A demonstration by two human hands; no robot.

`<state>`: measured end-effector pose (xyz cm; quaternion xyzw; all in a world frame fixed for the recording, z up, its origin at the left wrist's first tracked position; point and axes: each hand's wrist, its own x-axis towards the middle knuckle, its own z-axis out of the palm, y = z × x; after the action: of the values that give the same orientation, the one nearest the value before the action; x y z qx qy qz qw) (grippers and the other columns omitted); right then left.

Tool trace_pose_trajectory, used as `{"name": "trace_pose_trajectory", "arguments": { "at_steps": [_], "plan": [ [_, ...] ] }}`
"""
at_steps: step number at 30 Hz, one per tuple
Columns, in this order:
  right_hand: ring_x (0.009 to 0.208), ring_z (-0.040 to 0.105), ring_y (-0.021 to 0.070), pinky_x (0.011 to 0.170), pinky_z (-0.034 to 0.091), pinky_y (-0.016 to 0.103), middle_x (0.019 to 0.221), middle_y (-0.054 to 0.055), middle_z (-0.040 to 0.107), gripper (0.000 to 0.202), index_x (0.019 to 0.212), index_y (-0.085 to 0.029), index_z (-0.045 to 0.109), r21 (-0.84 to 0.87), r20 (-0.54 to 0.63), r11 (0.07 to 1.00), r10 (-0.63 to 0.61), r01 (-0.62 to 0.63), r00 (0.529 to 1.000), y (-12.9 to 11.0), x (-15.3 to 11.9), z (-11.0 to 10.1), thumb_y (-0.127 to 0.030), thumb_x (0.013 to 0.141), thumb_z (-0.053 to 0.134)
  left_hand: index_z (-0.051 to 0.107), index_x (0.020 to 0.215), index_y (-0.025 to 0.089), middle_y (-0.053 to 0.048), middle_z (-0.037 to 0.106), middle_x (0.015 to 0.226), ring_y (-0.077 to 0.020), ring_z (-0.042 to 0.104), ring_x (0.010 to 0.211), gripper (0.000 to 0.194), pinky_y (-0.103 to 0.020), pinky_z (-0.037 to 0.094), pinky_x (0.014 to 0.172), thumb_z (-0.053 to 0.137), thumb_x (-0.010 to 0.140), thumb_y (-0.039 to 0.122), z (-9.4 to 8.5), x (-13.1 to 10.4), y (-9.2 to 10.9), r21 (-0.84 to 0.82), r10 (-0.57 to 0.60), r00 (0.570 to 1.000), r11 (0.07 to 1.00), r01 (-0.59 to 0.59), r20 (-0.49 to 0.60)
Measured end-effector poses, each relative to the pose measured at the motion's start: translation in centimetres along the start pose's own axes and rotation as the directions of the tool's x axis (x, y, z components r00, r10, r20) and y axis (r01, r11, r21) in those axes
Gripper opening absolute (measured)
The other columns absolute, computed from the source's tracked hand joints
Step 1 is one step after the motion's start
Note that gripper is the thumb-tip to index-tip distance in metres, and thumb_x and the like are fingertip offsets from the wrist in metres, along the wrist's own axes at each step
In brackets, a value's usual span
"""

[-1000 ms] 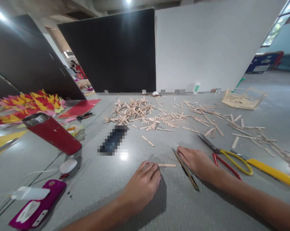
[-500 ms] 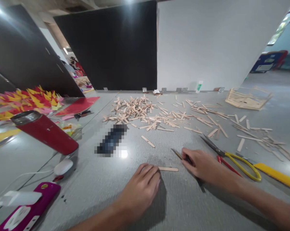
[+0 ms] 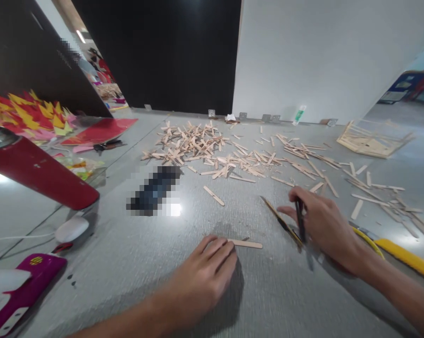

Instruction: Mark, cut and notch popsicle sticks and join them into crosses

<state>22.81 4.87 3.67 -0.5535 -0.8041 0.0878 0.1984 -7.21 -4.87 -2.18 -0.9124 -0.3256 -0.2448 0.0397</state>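
My left hand (image 3: 210, 270) lies at the front middle with its fingers bent and pressed down on one end of a wooden craft stick (image 3: 249, 243). The stick's other end sticks out to the right. To the right, my right hand (image 3: 322, 223) has its fingers curled round a slim dark tool (image 3: 299, 218), whose kind I cannot make out. A craft knife (image 3: 280, 220) with a gold and black body lies by its thumb, pointing up and left. Another craft stick (image 3: 214, 195), marked near its middle, lies farther back.
Loose craft sticks (image 3: 194, 145) spread over the back of the table. A stick frame (image 3: 370, 143) stands back right, near a glue stick (image 3: 299, 115). Scissors with a yellow handle (image 3: 372, 241) and a yellow-handled tool (image 3: 405, 256) lie right. A red tumbler (image 3: 46, 173) and purple power bank (image 3: 28, 286) are left.
My right hand has moved right and up, away from the craft knife it held, and now has a slim dark tool. My left hand stays on the stick. The view has tilted down slightly.
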Motion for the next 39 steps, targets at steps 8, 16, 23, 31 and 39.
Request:
{"name": "trace_pose_trajectory", "arguments": {
  "at_steps": [8, 16, 23, 31, 39],
  "plan": [
    [0.053, 0.052, 0.0102, 0.046, 0.041, 0.02, 0.067, -0.003, 0.06, 0.032, 0.092, -0.022, 0.062, 0.607, 0.527, 0.697, 0.009, -0.383, 0.85, -5.2, -2.8, 1.8, -0.048, 0.107, 0.052, 0.072, 0.109, 0.005, -0.018, 0.076, 0.116, -0.0278, 0.071, 0.107, 0.026, -0.044, 0.056, 0.1, 0.048, 0.103, 0.008, -0.4, 0.6, 1.6, 0.056, 0.068, 0.996, 0.996, -0.065, -0.053],
    [0.048, 0.06, 0.0092, 0.046, 0.052, 0.019, 0.058, -0.003, 0.064, 0.032, 0.079, -0.018, 0.062, 0.717, 0.609, 0.442, -0.02, -0.54, 0.793, -5.5, -2.8, 3.8, -0.043, 0.089, 0.08, 0.073, 0.108, 0.005, -0.016, 0.077, 0.118, -0.0265, 0.072, 0.108, 0.022, -0.041, 0.055, 0.103, 0.053, 0.103, 0.013, -0.5, 0.8, 2.1, -0.032, 0.056, 0.998, 0.998, -0.057, -0.04],
    [0.044, 0.06, 0.0105, 0.041, 0.05, 0.019, 0.056, -0.003, 0.066, 0.035, 0.078, -0.02, 0.057, 0.634, 0.656, 0.538, 0.005, -0.555, 0.754, -5.8, -2.8, 4.1, -0.047, 0.094, 0.073, 0.072, 0.113, 0.003, -0.018, 0.077, 0.122, -0.0284, 0.071, 0.112, 0.025, -0.043, 0.056, 0.101, 0.051, 0.103, 0.009, -0.9, 0.8, 2.2, 0.003, 0.063, 0.998, 0.998, -0.063, 0.014],
    [0.04, 0.048, 0.0078, 0.041, 0.035, 0.02, 0.048, -0.006, 0.053, 0.044, 0.067, -0.021, 0.053, 0.613, 0.532, 0.701, -0.026, -0.364, 0.846, -5.3, -3.2, 4.3, -0.044, 0.104, 0.058, 0.071, 0.118, 0.002, -0.017, 0.076, 0.123, -0.0274, 0.069, 0.116, 0.027, -0.043, 0.05, 0.113, 0.049, 0.103, 0.007, -0.7, 0.5, 2.5, 0.007, 0.043, 0.999, 0.999, -0.043, 0.007],
    [0.047, 0.039, 0.009, 0.045, 0.026, 0.024, 0.05, -0.006, 0.044, 0.046, 0.061, -0.022, 0.046, 0.548, 0.388, 0.808, -0.016, -0.217, 0.921, -5.1, -2.9, 4.3, -0.039, 0.101, 0.061, 0.071, 0.115, 0.005, -0.016, 0.076, 0.123, -0.0269, 0.069, 0.116, 0.031, -0.047, 0.051, 0.112, 0.042, 0.103, 0.003, -0.5, 0.5, 2.4, -0.017, 0.018, 1.0, 1.0, -0.018, 0.004]
  ]
}}
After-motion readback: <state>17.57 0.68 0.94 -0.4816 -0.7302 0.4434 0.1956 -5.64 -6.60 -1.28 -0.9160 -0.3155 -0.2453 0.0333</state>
